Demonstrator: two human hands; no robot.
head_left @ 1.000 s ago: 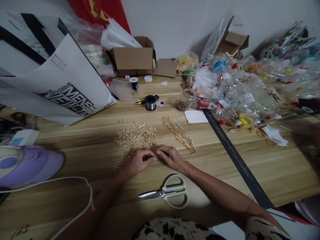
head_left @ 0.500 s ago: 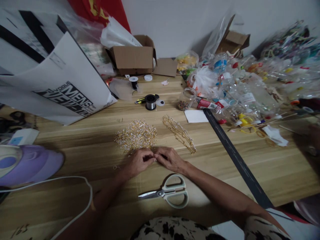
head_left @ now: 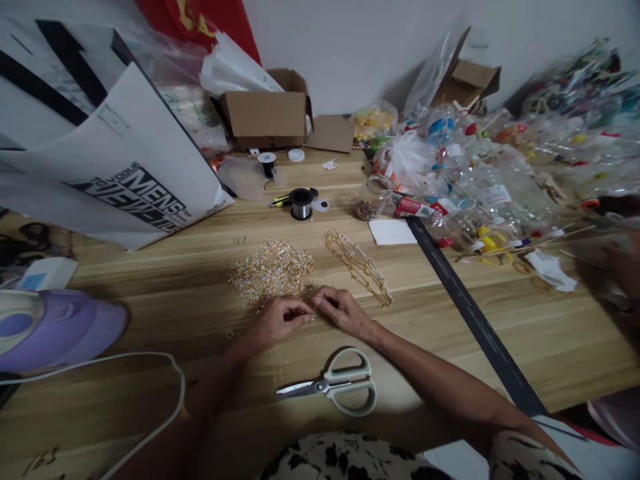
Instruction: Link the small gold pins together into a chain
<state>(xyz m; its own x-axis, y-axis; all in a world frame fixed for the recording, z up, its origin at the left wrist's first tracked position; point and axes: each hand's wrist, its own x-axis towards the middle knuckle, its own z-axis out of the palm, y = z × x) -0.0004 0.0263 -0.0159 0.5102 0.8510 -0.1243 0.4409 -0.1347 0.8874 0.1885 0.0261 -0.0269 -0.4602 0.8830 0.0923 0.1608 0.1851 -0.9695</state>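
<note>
A loose heap of small gold and clear beads [head_left: 273,270] lies on the wooden table, just beyond my hands. My left hand [head_left: 283,320] is closed in a pinch, with a small shiny bead [head_left: 313,318] at its fingertips. Against the heap's near right edge, my right hand [head_left: 345,312] has thumb and forefinger together; whatever they grip is too small to make out. Gold beaded chains [head_left: 357,267] lie to the right of the heap. Nearer my body rest scissors [head_left: 333,383] with pale handles, blades pointing left. A thin pale strand shows below my left hand.
Wire spools [head_left: 301,205] and a bead jar [head_left: 373,199] stand beyond the heap. A dark strip [head_left: 475,313] crosses the table at right, beside piled plastic bottles [head_left: 495,190]. Left are a paper bag [head_left: 115,160], a purple appliance [head_left: 75,327] and a white cord [head_left: 165,357]. Another person's hand [head_left: 623,263] shows far right.
My right hand has moved slightly up and away from my left, toward the heap, so the fingertips are now apart. A small bead now shows at my left fingertips. At far right, another person's hand has shifted.
</note>
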